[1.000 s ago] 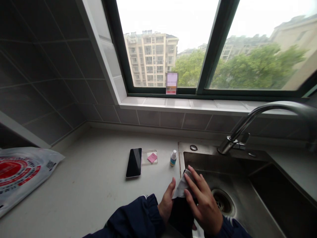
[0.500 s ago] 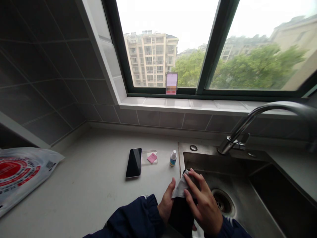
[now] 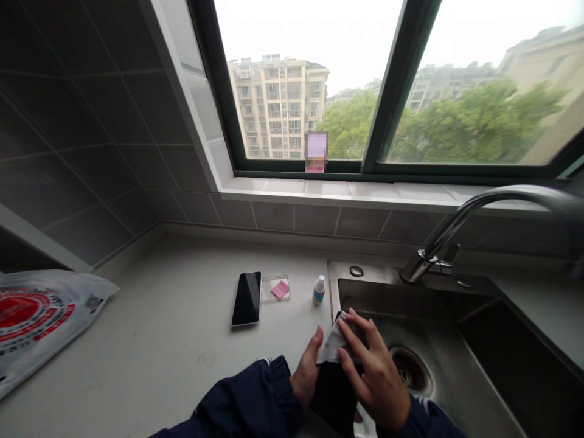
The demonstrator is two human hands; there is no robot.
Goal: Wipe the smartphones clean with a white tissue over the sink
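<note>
My left hand grips a flat black object from its left edge, over the rim of the steel sink. My right hand lies on top of it, fingers pressing a small grey cloth against its upper end. Both sleeves are dark blue. Farther back on the counter lie a black phone, a clear case with a pink slip and a small dropper bottle.
A curved tap arches over the sink at right. A printed plastic bag lies at the counter's left edge. Dark tiled walls and a window sill close off the back.
My right fingers have shifted slightly on the cloth; otherwise nothing has visibly moved.
</note>
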